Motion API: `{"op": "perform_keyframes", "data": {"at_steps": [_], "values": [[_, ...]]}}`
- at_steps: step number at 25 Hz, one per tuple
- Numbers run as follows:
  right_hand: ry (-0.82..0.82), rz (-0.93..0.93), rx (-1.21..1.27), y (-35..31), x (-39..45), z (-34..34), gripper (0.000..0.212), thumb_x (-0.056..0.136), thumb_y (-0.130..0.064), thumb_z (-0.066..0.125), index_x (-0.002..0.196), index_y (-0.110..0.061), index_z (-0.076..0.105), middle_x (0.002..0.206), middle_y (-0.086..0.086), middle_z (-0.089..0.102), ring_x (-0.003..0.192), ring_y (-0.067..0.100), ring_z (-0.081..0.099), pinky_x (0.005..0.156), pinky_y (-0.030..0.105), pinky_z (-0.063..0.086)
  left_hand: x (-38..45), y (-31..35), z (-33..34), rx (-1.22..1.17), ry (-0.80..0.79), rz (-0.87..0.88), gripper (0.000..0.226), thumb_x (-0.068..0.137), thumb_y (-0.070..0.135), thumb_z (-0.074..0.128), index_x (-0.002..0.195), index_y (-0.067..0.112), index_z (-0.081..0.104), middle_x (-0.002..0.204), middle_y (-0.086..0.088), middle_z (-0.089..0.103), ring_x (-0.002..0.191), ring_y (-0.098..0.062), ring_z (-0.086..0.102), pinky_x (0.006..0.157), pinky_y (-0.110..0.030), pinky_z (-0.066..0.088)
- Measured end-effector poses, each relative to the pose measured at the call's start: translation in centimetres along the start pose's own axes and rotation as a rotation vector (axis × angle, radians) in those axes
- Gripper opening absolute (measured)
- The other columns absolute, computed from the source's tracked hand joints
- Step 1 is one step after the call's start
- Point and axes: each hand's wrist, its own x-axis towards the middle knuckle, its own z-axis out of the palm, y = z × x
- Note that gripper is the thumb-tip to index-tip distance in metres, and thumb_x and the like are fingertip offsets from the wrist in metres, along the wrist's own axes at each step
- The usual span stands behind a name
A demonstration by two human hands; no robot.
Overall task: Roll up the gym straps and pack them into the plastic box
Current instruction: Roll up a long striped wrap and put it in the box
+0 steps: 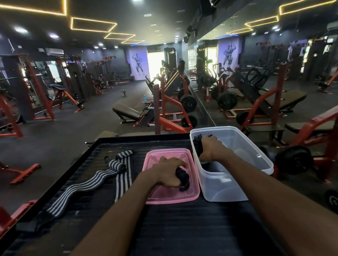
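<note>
Striped straps (84, 184): we've got two lying loose on the black ribbed table (180, 226), far left, one wavy, one partly rolled at its far end; soft, limp webbing, we judge it light and prone to unrolling.
Pink lid (154, 196): upturned just beside the box, a black roll resting on it.
Left hand (168, 172): our fingers curl over that black rolled strap (183, 178), gripping it from above; squeeze across the coil so it stays tight.
Clear plastic box (236, 183): right of the lid, touching or nearly so.
Right hand (211, 148): down inside the box, clutching a second black strap bundle (198, 146) against the near-left wall.
</note>
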Motion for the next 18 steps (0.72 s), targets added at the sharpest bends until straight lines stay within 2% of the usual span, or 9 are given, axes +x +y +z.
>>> {"op": "perform_keyframes", "data": {"at_steps": [2,4,7,9,11,13,16,18], "values": [[0.015,-0.001,0.009,0.2,-0.1,-0.3,0.038,0.083,-0.019,0.076,0.116,-0.006,0.063,0.115,0.011,0.064,0.109,0.027,0.06,0.089,0.033,0.049,0.1,-0.2,0.4,0.057,-0.024,0.02,0.071,0.069,0.03,0.066,0.137,0.029,0.043,0.136,-0.001,0.046,0.121,-0.026,0.037,0.11,-0.051,0.029],[0.019,0.011,0.024,0.3,-0.3,-1.0,0.035,0.082,-0.017,0.075,0.113,-0.008,0.063,0.11,0.011,0.066,0.104,0.027,0.063,0.089,0.034,0.052,0.1,-0.4,0.6,0.08,0.038,0.03,0.055,0.077,0.026,0.067,0.129,0.027,0.05,0.122,-0.002,0.048,0.11,-0.023,0.038,0.106,-0.047,0.032],[0.132,0.013,0.021,0.1,-1.0,-2.4,0.028,0.083,-0.016,0.07,0.109,-0.011,0.061,0.104,0.01,0.061,0.096,0.029,0.064,0.085,0.043,0.057,-0.1,-1.0,0.0,0.082,0.213,0.047,0.037,0.078,0.035,0.07,0.112,0.022,0.06,0.1,0.0,0.052,0.096,-0.02,0.048,0.096,-0.042,0.043],[0.265,-0.03,0.048,-0.5,-1.2,-3.5,0.021,0.085,-0.02,0.067,0.104,-0.013,0.062,0.104,0.008,0.056,0.097,0.028,0.06,0.086,0.046,0.055,-0.7,-1.2,-1.2,-0.004,0.343,0.012,0.038,0.077,0.036,0.074,0.109,0.018,0.063,0.1,-0.002,0.057,0.091,-0.018,0.055,0.087,-0.034,0.048],[0.301,-0.119,0.231,-1.4,-1.3,-4.5,0.012,0.086,-0.021,0.069,0.096,-0.013,0.068,0.101,0.007,0.065,0.094,0.025,0.064,0.084,0.042,0.055,-1.3,-0.9,-2.9,-0.132,0.493,-0.013,0.043,0.076,0.038,0.078,0.111,0.018,0.062,0.104,-0.001,0.061,0.089,-0.016,0.058,0.078,-0.027,0.046],[0.234,-0.172,0.461,-2.5,-1.4,-5.4,0.017,0.085,-0.026,0.074,0.096,-0.013,0.071,0.094,0.005,0.071,0.089,0.021,0.068,0.079,0.041,0.059,-2.0,0.2,-4.7,-0.288,0.634,-0.011,0.048,0.075,0.038,0.081,0.113,0.017,0.061,0.101,0.003,0.062,0.085,-0.012,0.06,0.069,-0.02,0.043],[0.043,-0.117,0.807,-3.7,-2.1,-6.8,0.035,0.087,-0.035,0.074,0.111,-0.011,0.064,0.099,0.006,0.07,0.085,0.023,0.068,0.068,0.039,0.06,-2.2,2.7,-6.6,-0.434,0.779,0.054,0.044,0.076,0.029,0.082,0.113,0.017,0.06,0.093,0.008,0.06,0.074,-0.002,0.058,0.059,-0.009,0.04],[-0.067,-0.091,1.021,-3.9,-2.8,-7.8,0.036,0.089,-0.031,0.072,0.114,-0.007,0.062,0.099,0.012,0.07,0.084,0.027,0.067,0.072,0.043,0.059,-1.9,4.6,-7.3,-0.525,0.827,0.095,0.043,0.078,0.02,0.08,0.113,0.016,0.057,0.086,0.011,0.06,0.067,0.006,0.054,0.056,-0.005,0.041]]}}
